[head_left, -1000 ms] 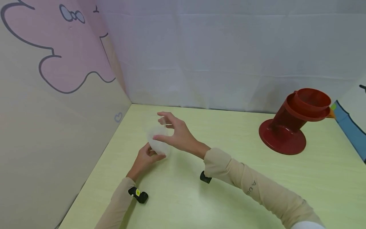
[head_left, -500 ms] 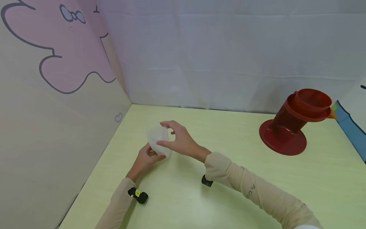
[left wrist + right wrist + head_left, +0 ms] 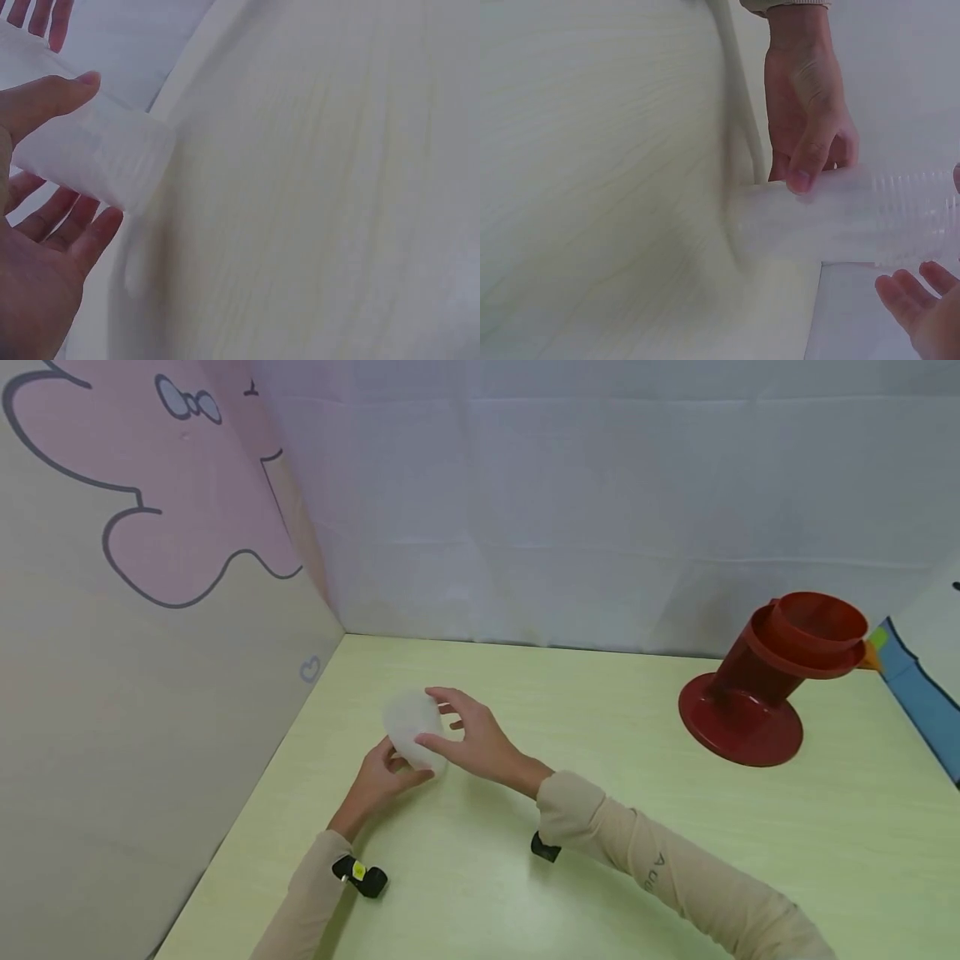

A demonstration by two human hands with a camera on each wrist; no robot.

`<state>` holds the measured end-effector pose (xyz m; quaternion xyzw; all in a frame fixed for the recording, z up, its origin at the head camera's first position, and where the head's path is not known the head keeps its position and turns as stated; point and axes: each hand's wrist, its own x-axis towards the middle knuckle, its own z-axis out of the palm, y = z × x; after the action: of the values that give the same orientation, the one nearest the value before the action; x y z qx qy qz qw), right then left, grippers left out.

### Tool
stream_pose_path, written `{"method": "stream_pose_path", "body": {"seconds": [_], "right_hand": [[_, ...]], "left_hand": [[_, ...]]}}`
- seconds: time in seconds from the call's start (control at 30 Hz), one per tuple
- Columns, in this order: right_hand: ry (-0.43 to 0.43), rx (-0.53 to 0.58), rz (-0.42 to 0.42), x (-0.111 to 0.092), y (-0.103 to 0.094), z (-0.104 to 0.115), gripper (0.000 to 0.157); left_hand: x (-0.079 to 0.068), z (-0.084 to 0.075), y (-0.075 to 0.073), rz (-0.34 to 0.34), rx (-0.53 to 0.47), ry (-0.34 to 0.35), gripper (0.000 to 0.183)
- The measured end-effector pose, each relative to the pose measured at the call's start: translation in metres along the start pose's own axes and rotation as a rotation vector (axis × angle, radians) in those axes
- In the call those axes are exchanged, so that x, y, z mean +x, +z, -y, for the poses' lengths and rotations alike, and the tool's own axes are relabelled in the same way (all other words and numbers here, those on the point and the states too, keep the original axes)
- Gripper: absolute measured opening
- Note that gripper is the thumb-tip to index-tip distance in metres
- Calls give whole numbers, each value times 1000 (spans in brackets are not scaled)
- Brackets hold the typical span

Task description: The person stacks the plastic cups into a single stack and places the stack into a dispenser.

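A stack of translucent plastic cups (image 3: 411,727) stands at the left of the table, its ridged nested rims (image 3: 915,206) showing in the right wrist view. My left hand (image 3: 380,777) holds the stack low down, thumb on one side and fingers on the other; the left wrist view shows this thumb (image 3: 71,94) against the cup wall. Around the upper end, my right hand (image 3: 476,735) is spread, with thumb and fingers apart. In the right wrist view its fingertips (image 3: 904,296) lie just beside the rims; whether they touch is unclear.
A dark red plastic tube on a round base (image 3: 742,727) stands at the back right, with a red cup (image 3: 821,618) in its wide top and an orange tip at its side. A printed wall (image 3: 180,527) borders the left; a pale sheet (image 3: 570,510) hangs behind the table.
My right hand has come down and slightly to the right along the top of the cup stack. The left hand has stayed at the lower part. The red tube has not moved.
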<state>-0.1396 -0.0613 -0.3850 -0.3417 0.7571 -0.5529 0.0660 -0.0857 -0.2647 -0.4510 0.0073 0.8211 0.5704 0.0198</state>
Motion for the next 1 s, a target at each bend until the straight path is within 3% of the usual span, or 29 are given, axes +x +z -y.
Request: {"method": "stream_pose_path", "body": {"seconds": [0.17, 0.33, 0.47, 0.73, 1.0], "right_hand": [[-14, 51, -14, -2, 1, 0, 62], [-23, 111, -36, -8, -4, 16, 59], [-12, 148, -62, -14, -10, 26, 57], [3, 154, -105, -17, -12, -2, 60], [19, 183, -130, -26, -24, -1, 60]], "left_hand": [[-6, -28, -2, -2, -55, 93, 77], [-6, -40, -4, -13, -128, 100, 77], [-5, -48, -2, -15, -117, 126, 75], [-1, -60, 7, -44, -56, 171, 76], [1, -70, 17, -47, -72, 217, 78]]}}
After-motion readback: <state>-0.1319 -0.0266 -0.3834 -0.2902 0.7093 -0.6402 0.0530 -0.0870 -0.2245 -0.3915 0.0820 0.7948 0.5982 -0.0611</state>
